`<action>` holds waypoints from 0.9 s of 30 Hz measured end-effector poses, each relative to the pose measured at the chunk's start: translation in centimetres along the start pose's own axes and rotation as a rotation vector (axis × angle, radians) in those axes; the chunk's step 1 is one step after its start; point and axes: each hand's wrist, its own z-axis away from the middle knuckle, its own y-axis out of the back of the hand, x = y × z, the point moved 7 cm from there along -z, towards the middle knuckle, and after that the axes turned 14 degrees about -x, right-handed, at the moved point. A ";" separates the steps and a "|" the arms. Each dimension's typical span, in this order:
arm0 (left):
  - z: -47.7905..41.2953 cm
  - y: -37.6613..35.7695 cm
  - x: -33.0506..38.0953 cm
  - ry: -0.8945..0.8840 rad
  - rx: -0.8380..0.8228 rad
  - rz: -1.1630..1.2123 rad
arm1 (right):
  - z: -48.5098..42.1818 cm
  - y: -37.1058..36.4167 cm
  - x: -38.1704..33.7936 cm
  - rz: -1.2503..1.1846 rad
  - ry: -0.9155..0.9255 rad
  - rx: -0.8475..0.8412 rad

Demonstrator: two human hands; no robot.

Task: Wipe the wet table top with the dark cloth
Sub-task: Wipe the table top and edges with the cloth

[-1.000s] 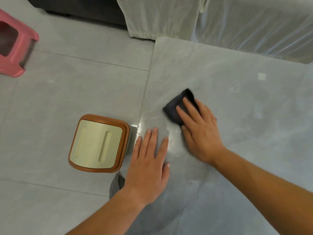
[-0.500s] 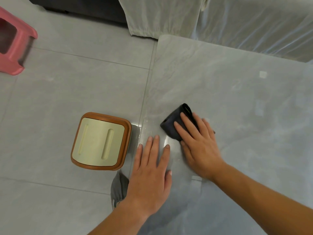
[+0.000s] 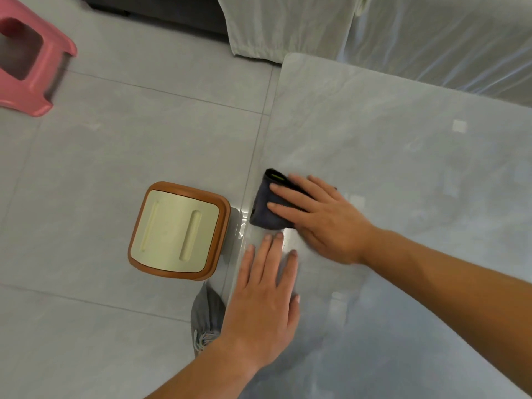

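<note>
- Wiping is under way: the folded dark cloth (image 3: 272,204) lies flat at the worktop's (image 3: 403,139) left edge.
- The right hand (image 3: 322,217) presses on it with fingers (image 3: 288,190) spread flat, not curled around it.
- The left hand (image 3: 264,300) rests open and empty on the worktop just beside the cloth.
- A shiny wet patch shows between the hands, so that edge seems unfinished; the far surface looks duller, perhaps dry.
- A small brown bin (image 3: 178,230) stands on the floor near the worktop edge.

There are two bare hands, the left hand (image 3: 263,300) and the right hand (image 3: 319,217), one dark cloth (image 3: 266,208), one grey table top (image 3: 403,174), one brown-rimmed bin (image 3: 178,230), one pink stool (image 3: 31,61) and one tiled floor (image 3: 100,156).
</note>
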 end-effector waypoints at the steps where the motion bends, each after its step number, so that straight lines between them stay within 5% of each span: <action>1: 0.4 -0.5 0.2 -0.016 -0.006 -0.005 | -0.4 0.5 1.0 -0.007 -0.032 0.018; 6: 1.0 -1.8 0.3 -0.043 -0.009 -0.014 | -2.2 1.7 1.6 -0.208 -0.344 0.201; 12: 0.9 -2.0 0.3 -0.032 0.004 -0.039 | 0.1 -0.3 -0.6 -0.026 0.002 0.048; 19: 1.0 -2.0 0.5 -0.036 0.014 -0.052 | 4.2 0.7 4.2 -0.256 -0.528 0.232; 25: 1.0 -1.9 0.3 -0.025 0.005 -0.068 | 7.8 -2.8 -0.6 -0.107 -0.152 0.089; 27: 1.0 -2.0 0.3 -0.024 0.002 -0.084 | 7.9 -2.0 1.8 -0.138 -0.234 0.118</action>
